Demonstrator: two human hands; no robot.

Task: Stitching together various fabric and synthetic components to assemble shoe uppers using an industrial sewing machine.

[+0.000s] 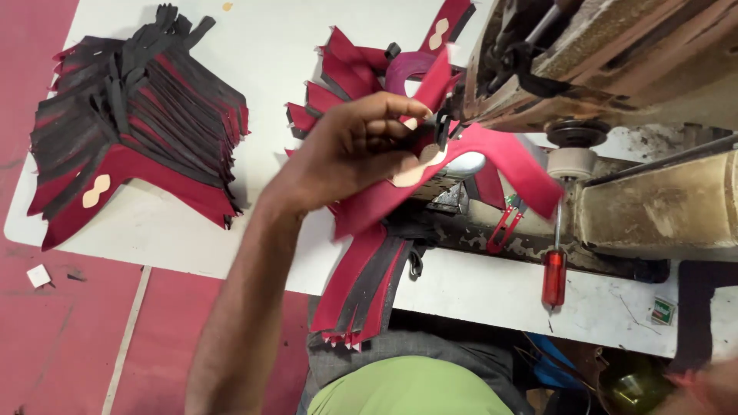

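My left hand [361, 150] is raised over the white table [269, 46] and grips a red fabric piece [507, 157] with a beige patch, holding it against the needle area of a sewing machine [615, 69]. Under the hand hangs a bundle of red and black cut pieces [365, 277], draped over the table edge toward my lap. My right hand [703, 388] shows only as a blurred edge at the bottom right corner; what it holds cannot be made out.
A tall stack of red and black cut pieces [131, 123] lies at the table's left. More red pieces [346, 69] fan out behind my hand. A red-handled screwdriver [553, 273] and red snips [503, 227] lie by the machine base. Red floor at left.
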